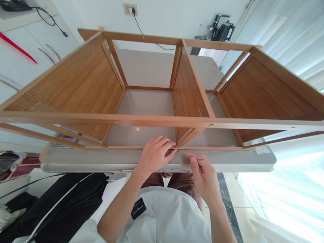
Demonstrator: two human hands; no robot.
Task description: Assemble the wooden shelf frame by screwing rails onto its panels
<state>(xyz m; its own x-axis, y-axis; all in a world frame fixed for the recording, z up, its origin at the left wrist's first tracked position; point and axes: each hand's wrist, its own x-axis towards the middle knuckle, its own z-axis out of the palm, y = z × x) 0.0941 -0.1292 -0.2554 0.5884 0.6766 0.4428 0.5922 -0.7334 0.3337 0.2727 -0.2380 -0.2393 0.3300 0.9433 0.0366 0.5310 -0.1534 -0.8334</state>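
Note:
A wooden frame [141,119] with panelled sides and a middle divider [188,81] stands on a grey table. My left hand [157,153] is closed round its lower front rail, just left of where the divider's post meets it. The fingers lie over the rail and the thumb is on the near side. A small screw [178,150] sticks out of the rail beside the thumb. To the right, apart from the rail, my right hand [204,172] pinches a thin metal rod, seemingly a hex key [201,159]. Most of the key is hidden by the fingers.
The grey table [88,157] has its front edge close to my body. A kettle [224,31] stands at the back right, below a curtain [286,37]. A cord runs from the wall socket [130,9] behind the frame. Black cloth [73,199] lies at lower left.

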